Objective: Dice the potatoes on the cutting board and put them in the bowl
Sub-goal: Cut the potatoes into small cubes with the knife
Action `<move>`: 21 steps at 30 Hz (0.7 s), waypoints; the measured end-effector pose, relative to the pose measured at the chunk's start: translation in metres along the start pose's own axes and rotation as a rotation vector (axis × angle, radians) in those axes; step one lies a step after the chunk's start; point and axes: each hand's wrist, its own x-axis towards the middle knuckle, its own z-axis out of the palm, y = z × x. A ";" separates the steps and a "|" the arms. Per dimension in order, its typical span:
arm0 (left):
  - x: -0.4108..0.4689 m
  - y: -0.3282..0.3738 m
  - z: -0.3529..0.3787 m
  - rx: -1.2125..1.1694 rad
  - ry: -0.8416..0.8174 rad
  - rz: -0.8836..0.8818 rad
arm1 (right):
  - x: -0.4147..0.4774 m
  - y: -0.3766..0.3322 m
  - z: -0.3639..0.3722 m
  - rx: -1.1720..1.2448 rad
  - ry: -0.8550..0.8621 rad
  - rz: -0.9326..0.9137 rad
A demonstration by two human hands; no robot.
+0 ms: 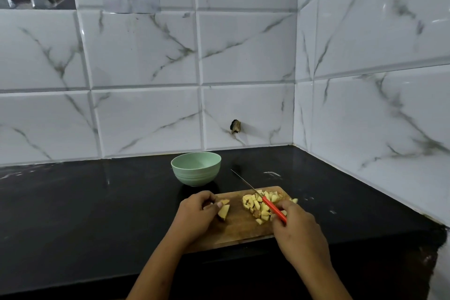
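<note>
On the near left part of the wooden cutting board (239, 226), the left hand (194, 214) curls over a potato wedge (224, 212), pinching it between thumb and fingertips. To its right lies a heap of diced potato (258, 204), none of it visibly in the green bowl (196, 169), which stands on the black countertop (97, 202) just beyond the board's far edge. The right hand (297, 229) has its fingers wrapped round the red handle of the knife (267, 203), whose thin blade slants away over the heap.

The wedge is small, so the next cut would likely bring the blade close to the pinching fingertips; a wet piece rocking on its curved skin could let the edge skid toward them. The heap crowds the board's right edge, and 1 stray cube (294, 200) appears to sit at or past it, so a careless sweep could push dice onto the counter. Carrying the dice across the gap to the bowl could also drop some.

Whether the blade touches the heap cannot be told. The bowl's bottom is hidden behind its near wall. The palm may cover more potato, and the right thumb is out of sight.
</note>
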 end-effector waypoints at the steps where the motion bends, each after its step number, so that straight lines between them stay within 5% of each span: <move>1: -0.004 0.000 0.002 0.015 0.018 0.009 | -0.004 -0.001 -0.002 0.055 -0.037 -0.008; 5: -0.018 0.000 0.020 0.087 0.051 0.064 | -0.025 -0.003 -0.014 0.210 -0.221 -0.029; 21: -0.020 0.015 0.050 0.300 0.298 0.113 | -0.050 -0.016 -0.030 -0.098 -0.363 0.028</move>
